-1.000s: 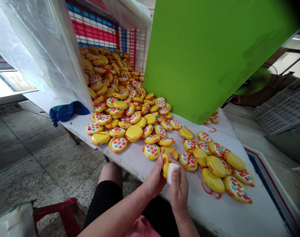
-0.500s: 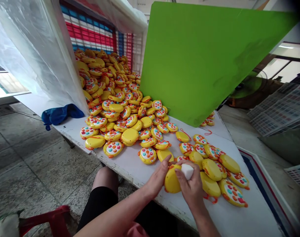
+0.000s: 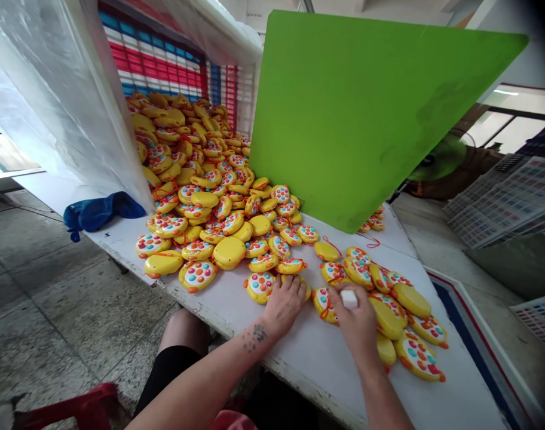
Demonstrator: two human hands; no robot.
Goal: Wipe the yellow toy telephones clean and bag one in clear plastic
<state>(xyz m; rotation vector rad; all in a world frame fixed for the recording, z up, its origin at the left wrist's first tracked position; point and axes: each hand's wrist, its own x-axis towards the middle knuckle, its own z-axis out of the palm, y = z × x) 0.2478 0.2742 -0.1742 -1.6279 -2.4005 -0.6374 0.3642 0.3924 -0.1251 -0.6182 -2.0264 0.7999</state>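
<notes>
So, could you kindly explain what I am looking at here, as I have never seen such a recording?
There is no machine here: a camera worn on a person's head looks forward and down at their two bare hands, so the arms enter from the bottom edge. On the white table lies a big pile of yellow plastic toy phones with coloured buttons, and a smaller group of them to the right. The left hand rests, fingers spread, on toys at the pile's near edge. The right hand pinches a small white block over the smaller group. Further off are a green board, a clear plastic sheet and a blue cloth.
</notes>
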